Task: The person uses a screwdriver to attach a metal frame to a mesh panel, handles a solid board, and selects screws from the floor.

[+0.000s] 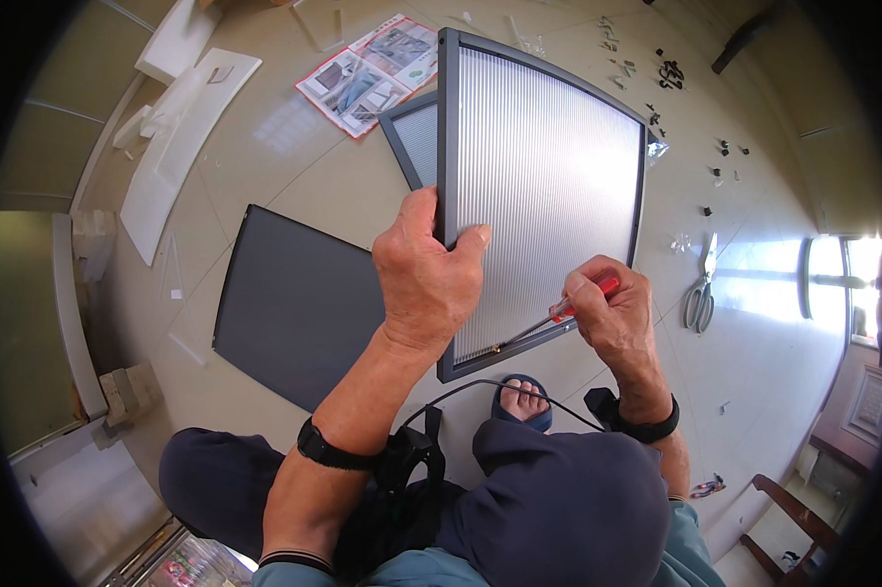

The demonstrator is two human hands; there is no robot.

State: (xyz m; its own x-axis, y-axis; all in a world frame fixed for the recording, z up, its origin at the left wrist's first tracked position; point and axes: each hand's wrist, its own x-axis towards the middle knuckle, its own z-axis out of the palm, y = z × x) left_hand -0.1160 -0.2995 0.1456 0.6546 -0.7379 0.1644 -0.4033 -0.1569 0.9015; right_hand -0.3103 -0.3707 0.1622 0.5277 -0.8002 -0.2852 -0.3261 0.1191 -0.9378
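Note:
A ribbed, translucent panel (539,176) in a dark grey frame stands tilted in front of me. My left hand (429,266) is closed around the left side of that frame, thumb over its inner edge. In my right hand (607,298) is a screwdriver (561,311) with a red handle, held in a pinch. Its shaft points down and to the left. The tip meets a small brass-coloured screw or fitting (497,348) at the frame's near edge; which of the two cannot be made out.
On the tiled floor lie a dark grey board (289,308), a second framed panel (416,142) and a printed leaflet (367,73). Scissors (700,293) and black fittings (670,73) are at the right. White foam pieces (186,147) lie at the left, a wooden chair (793,519) lower right.

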